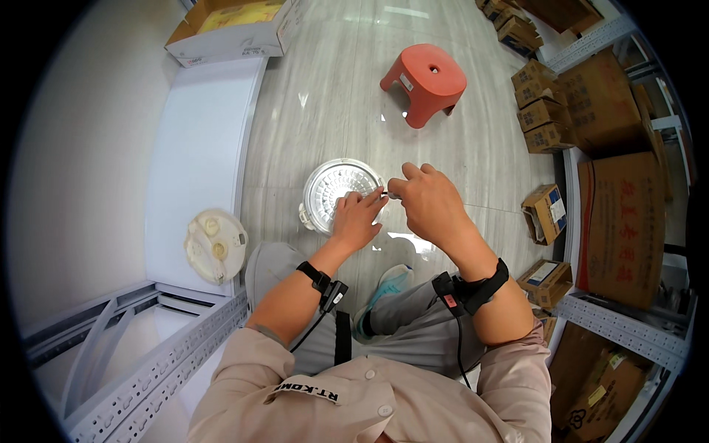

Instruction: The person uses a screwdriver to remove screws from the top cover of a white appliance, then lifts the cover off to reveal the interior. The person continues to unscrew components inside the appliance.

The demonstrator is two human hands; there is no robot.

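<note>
Silver disc (331, 187) beneath left fingers (371, 201)

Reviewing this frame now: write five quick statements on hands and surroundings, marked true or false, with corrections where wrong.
1. The left hand rests on a round silver part. True.
2. The right hand lies spread flat. False: its fingers are curled, apparently around a thin dark item.
3. A red stool stands upright on the floor. True.
4. The round cream part lies on the stool. False: it is on the pale shelf at left.
5. Both wrists wear black straps. True.
</note>
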